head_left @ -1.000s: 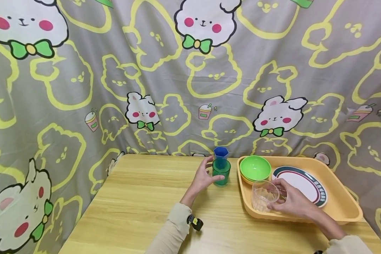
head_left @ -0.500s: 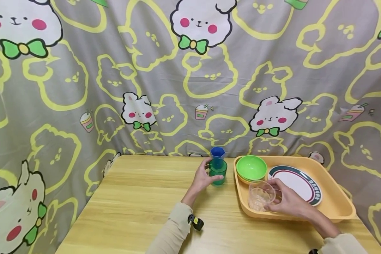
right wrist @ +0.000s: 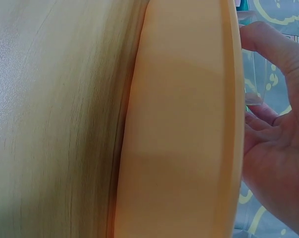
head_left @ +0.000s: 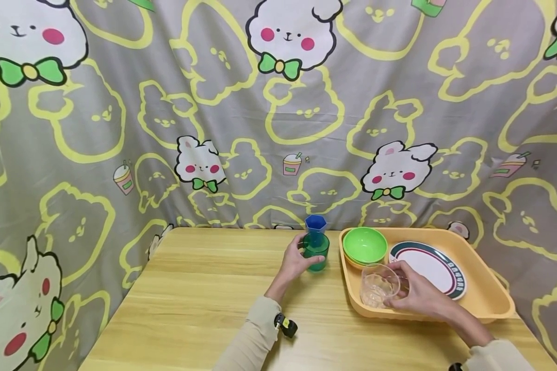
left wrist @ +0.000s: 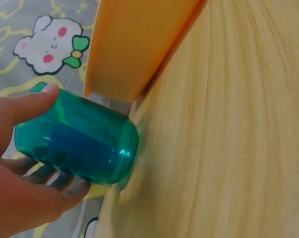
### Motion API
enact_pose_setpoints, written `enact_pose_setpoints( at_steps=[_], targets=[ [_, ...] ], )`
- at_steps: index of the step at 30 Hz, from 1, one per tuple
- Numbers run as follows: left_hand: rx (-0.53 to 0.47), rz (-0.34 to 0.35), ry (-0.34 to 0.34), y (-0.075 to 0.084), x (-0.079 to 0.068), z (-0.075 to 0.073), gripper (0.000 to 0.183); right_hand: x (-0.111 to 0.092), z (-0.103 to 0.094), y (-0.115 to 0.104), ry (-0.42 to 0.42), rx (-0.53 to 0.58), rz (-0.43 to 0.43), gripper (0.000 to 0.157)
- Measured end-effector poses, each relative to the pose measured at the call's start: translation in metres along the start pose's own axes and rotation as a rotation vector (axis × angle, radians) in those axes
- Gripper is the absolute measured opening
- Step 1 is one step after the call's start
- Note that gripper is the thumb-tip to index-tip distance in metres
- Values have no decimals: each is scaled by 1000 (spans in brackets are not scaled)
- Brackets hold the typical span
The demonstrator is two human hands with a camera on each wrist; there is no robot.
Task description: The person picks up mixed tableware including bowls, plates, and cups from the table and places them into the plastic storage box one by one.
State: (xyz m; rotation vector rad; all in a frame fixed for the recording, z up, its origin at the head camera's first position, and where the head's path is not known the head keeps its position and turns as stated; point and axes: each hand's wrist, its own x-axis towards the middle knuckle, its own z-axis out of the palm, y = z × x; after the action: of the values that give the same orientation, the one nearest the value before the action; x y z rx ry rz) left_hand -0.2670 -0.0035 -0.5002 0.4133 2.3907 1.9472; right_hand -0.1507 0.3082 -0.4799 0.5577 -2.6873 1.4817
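In the head view, my left hand (head_left: 295,260) holds a translucent green cup (head_left: 318,262) between thumb and fingers. The left wrist view shows that green cup (left wrist: 90,134) upright at the tabletop, with blue showing through it. A blue six-sided cup (head_left: 315,223) appears just behind the green one; its lower part is covered. My right hand (head_left: 420,291) grips a clear cup (head_left: 376,288) by its side, inside the front left corner of the orange tray (head_left: 487,288). In the right wrist view, the tray wall (right wrist: 184,119) hides much of the clear cup and some fingers.
A light green bowl (head_left: 364,244) sits on a yellow bowl (head_left: 353,262) in the tray's back left corner. Right of them lies a white oval plate (head_left: 427,268) with a dark green rim. Behind the wooden table (head_left: 204,293) hangs a patterned curtain (head_left: 255,118).
My left fingers and thumb have closed in on the green cup. My right hand keeps hold of the clear cup in the tray. The head view has shifted slightly right.
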Motion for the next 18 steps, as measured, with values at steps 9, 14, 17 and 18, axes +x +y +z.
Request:
enact_pose_setpoints(
  at_steps=[9,14,17,18],
  targets=[
    [-1,14,10,1,-4,-5,74,0,0,-1,-2,-39,-9,76],
    [-6,25,10,5,-5,-10,72,-1,-4,-6,-6,-102,-5,87],
    [1,41,2,9,-5,-14,71,-1,-8,-13,-11,-123,9,92],
    [0,46,0,11,-6,-15,71,-1,-9,-15,-7,-133,12,93]
  ],
)
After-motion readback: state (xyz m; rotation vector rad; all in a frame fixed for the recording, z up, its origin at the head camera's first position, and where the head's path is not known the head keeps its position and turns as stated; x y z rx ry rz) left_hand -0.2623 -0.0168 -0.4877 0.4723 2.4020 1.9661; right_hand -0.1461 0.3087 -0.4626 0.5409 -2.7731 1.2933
